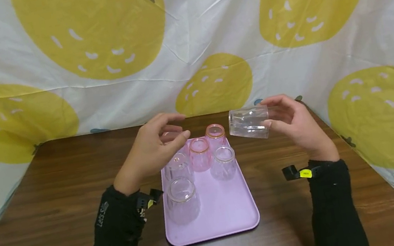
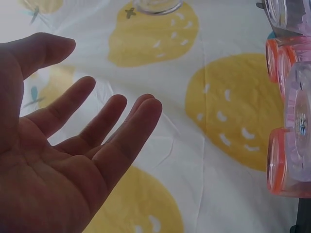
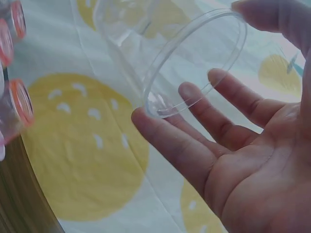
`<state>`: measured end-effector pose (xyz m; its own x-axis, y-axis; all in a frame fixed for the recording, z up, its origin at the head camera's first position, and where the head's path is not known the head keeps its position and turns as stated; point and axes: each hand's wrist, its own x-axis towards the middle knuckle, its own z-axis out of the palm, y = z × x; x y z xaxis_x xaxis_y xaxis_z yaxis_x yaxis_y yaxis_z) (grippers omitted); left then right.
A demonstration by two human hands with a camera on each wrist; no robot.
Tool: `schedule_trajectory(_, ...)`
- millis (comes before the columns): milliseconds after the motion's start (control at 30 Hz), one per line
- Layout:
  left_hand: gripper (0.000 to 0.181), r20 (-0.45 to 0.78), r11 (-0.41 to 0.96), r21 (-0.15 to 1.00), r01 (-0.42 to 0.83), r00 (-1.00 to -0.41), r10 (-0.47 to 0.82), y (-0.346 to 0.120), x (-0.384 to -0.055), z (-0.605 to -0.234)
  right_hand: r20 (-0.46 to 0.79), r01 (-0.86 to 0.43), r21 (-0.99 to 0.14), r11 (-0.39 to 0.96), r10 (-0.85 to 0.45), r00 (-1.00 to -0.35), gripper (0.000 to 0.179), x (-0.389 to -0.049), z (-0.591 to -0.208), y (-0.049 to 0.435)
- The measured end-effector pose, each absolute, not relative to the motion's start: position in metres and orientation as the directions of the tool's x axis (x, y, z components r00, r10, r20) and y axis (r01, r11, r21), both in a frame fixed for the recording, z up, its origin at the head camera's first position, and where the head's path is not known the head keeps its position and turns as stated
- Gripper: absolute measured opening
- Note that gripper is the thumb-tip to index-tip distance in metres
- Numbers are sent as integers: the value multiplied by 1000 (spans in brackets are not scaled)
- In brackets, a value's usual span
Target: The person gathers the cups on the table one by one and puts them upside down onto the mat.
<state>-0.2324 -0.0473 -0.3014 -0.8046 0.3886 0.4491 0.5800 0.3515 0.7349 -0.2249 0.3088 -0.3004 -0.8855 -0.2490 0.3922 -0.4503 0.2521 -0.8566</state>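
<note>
My right hand [image 1: 298, 126] pinches a clear drinking glass [image 1: 247, 124] between thumb and fingers at its rim. The glass is tipped on its side in the air, right of the tray, its open end toward the palm in the right wrist view. My left hand [image 1: 154, 147] hovers over the far left of the pink tray [image 1: 227, 217], fingers apart and holding nothing. Beneath it, partly covered, stands a clear glass [image 1: 178, 169]. Nearer me is another clear glass [image 1: 184, 206]. On the right stand a third clear glass [image 1: 224, 168] and two pink glasses [image 1: 201, 159], narrow ends up.
The tray lies on a dark wooden table [image 1: 85, 226]. Behind the table hangs a white cloth [image 1: 189, 25] with large yellow fruit prints, which also runs down the right side. Black bands with small cameras circle both wrists.
</note>
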Motion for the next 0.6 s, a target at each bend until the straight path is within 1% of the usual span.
schedule_trajectory(233, 46, 430, 343, 747, 570, -807, 405, -43, -232, -302, 413, -470, -873, 130, -314, -855, 39, -228, -302, 293)
schedule_trajectory(400, 54, 418, 322, 761, 563, -805, 421, -42, -230, -302, 417, -472, -877, 86, -353, -838, 39, -230, -304, 283)
schedule_trajectory(600, 62, 432, 263, 773, 578, -782, 449, -37, -230, -305, 419, -470, -881, 56, -374, -828, 39, -230, -305, 272)
